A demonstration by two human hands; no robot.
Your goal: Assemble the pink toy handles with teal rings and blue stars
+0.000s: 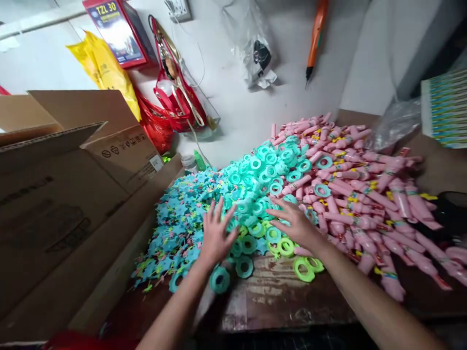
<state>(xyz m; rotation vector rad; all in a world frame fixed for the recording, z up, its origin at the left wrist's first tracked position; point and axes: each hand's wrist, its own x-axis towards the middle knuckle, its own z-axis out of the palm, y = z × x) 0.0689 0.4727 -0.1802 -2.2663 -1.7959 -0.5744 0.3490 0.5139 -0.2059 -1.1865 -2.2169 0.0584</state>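
As both hands reach forward from the lower edge of the frame, the left hand [215,238] lies near the centre, its fingers splayed and released, over the border between the blue star-shaped pieces [177,209] and the heap of turquoise rings [251,180]. The right hand [299,226], right of centre, likewise has its fingers extended and apart, pointing left across the rings; whether the fingertips of either hand touch the pieces cannot be told. The rings occupy the middle of the frame, between the stars at left and a large pile of pink wand-like pieces [350,194] at right, with several lime-green rings [305,279] at the near edge. All lie on a worn brown worktop [270,291], its bare front portion visible at lower centre. At upper left, a red box [118,36] bears the legible legend "TZL 30" in yellow on dark blue; the smaller line beneath is illegible. The cardboard box [47,194] at left carries a row of printed handling symbols [124,145], a small white label [156,163] too blurred to read, and further dark print, also unreadable. At upper right of centre, an orange tool [316,34] with a thin dark tip hangs before the wall.
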